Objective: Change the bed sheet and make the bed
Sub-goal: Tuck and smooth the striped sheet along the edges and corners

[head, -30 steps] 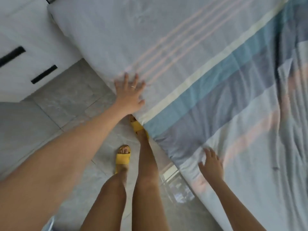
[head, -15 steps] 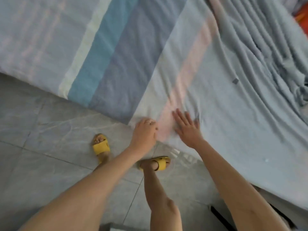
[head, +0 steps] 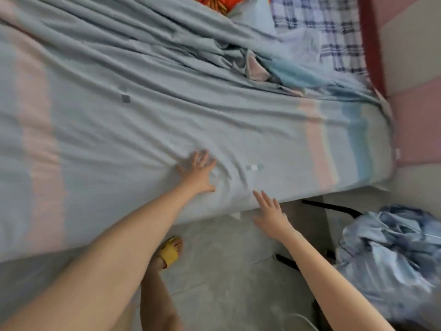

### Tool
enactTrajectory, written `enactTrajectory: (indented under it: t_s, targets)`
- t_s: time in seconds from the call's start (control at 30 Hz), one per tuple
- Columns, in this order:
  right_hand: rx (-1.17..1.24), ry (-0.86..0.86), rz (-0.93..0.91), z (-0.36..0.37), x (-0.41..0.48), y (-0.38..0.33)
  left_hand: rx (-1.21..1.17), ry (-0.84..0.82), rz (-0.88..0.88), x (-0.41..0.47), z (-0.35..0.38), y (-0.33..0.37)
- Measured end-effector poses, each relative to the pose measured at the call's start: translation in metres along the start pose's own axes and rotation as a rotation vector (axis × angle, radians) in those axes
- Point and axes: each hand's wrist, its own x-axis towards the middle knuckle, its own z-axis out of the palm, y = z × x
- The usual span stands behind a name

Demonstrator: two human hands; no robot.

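Bed sheet (head: 143, 130), pale grey-blue cotton with pink and blue bands: spread over the whole bed, draped over the near side toward the grey tiled floor (head: 226, 259). Worked along within the last second, from the foot corner, past the middle of the near side, now up close to the padded pink headboard (head: 415, 125). Judged from that: smoothing pass along the near edge almost run out, lower stretch fairly flat, far upper part still rucked into long folds and bunched against the blue-and-white checked pillow (head: 334, 32). Probably the old linen in the crumpled blue heap of cloth (head: 391, 259) at right, off the bed.

Left hand (head: 198, 173): half a second ago curled at the sheet's edge, now flat, fingers spread, palm pressing the sheet just inside the edge. Grip open, nothing held.

Right hand (head: 269, 211): earlier flat on the sheet beside the left, now at the very edge of the mattress, fingers straight, grip likewise open and empty. Touching the hanging cloth or just clear of it: impossible to tell through the blur.

Yellow sandal (head: 170, 253) on the floor below, between the arms.
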Motion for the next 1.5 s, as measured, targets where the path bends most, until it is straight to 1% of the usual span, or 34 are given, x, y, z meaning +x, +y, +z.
enactTrajectory:
  t_s: [0.07, 0.13, 0.2, 0.27, 0.37, 0.4, 0.43, 0.47, 0.53, 0.57, 0.63, 0.67, 0.73, 0.77, 0.8, 0.87, 0.97, 1.03, 1.1, 1.17, 1.23, 1.27, 1.33, 1.4, 1.47, 1.5]
  targets:
    - [-0.007, 0.038, -0.065, 0.0, 0.007, 0.021, 0.086, -0.026, 0.042, 0.028, 0.002, 0.031]
    - [-0.042, 0.102, -0.125, 0.0, 0.022, 0.051, 0.157, -0.052, 0.049, 0.063, 0.002, 0.065]
    - [-0.153, 0.142, -0.202, 0.0, 0.039, 0.063, 0.188, -0.051, 0.019, 0.091, -0.008, 0.083]
    - [-0.241, 0.128, -0.299, -0.001, 0.057, 0.069, 0.188, -0.029, -0.003, 0.114, -0.017, 0.099]
    - [-0.321, 0.136, -0.486, -0.011, 0.093, 0.08, 0.267, -0.008, 0.01, 0.143, -0.027, 0.12]
    - [-0.356, 0.127, -0.521, -0.019, 0.107, 0.086, 0.279, -0.001, 0.018, 0.152, -0.029, 0.124]
    - [-0.38, 0.083, -0.539, -0.035, 0.123, 0.098, 0.291, 0.014, 0.031, 0.163, -0.032, 0.13]
    - [-0.362, 0.092, -0.547, -0.056, 0.142, 0.113, 0.312, 0.028, 0.051, 0.175, -0.04, 0.136]
    - [-0.278, 0.014, -0.514, -0.105, 0.175, 0.153, 0.312, -0.013, 0.055, 0.185, -0.051, 0.147]
    - [-0.234, 0.017, -0.468, -0.13, 0.187, 0.178, 0.278, -0.04, 0.051, 0.189, -0.053, 0.154]
    - [-0.185, 0.115, -0.247, -0.177, 0.21, 0.234, 0.258, -0.034, 0.096, 0.21, -0.061, 0.174]
    - [-0.116, 0.155, -0.121, -0.193, 0.219, 0.256, 0.249, -0.004, 0.145, 0.216, -0.062, 0.18]
    - [0.086, 0.167, 0.11, -0.217, 0.231, 0.296, 0.204, 0.101, 0.251, 0.228, -0.067, 0.197]
    - [0.154, 0.153, 0.187, -0.228, 0.234, 0.322, 0.155, 0.139, 0.288, 0.238, -0.067, 0.22]
    - [0.19, 0.136, 0.216, -0.232, 0.236, 0.342, 0.094, 0.175, 0.302, 0.241, -0.068, 0.236]
    - [0.214, 0.12, 0.22, -0.238, 0.232, 0.38, 0.032, 0.251, 0.3, 0.255, -0.071, 0.276]
    - [0.182, 0.157, 0.281, -0.237, 0.217, 0.419, 0.049, 0.393, 0.274, 0.278, -0.082, 0.328]
    - [0.201, 0.172, 0.294, -0.231, 0.219, 0.438, 0.059, 0.426, 0.195, 0.298, -0.089, 0.367]
    - [0.171, 0.174, 0.275, -0.234, 0.23, 0.444, 0.046, 0.425, 0.106, 0.322, -0.094, 0.404]
    - [0.09, 0.116, 0.224, -0.238, 0.243, 0.452, 0.046, 0.4, 0.018, 0.347, -0.084, 0.447]
    - [-0.025, 0.086, 0.16, -0.246, 0.249, 0.455, 0.077, 0.409, -0.01, 0.371, -0.076, 0.478]
    - [-0.043, 0.073, 0.132, -0.255, 0.254, 0.462, 0.087, 0.426, -0.027, 0.384, -0.074, 0.494]
    - [-0.011, 0.028, 0.105, -0.272, 0.263, 0.475, 0.083, 0.481, -0.077, 0.403, -0.077, 0.513]
    - [0.064, 0.019, 0.114, -0.284, 0.273, 0.485, 0.126, 0.507, -0.218, 0.418, -0.088, 0.517]
    - [0.168, 0.1, 0.149, -0.293, 0.283, 0.491, 0.212, 0.398, -0.356, 0.424, -0.103, 0.513]
    - [0.212, 0.152, 0.186, -0.297, 0.287, 0.492, 0.258, 0.339, -0.392, 0.426, -0.109, 0.511]
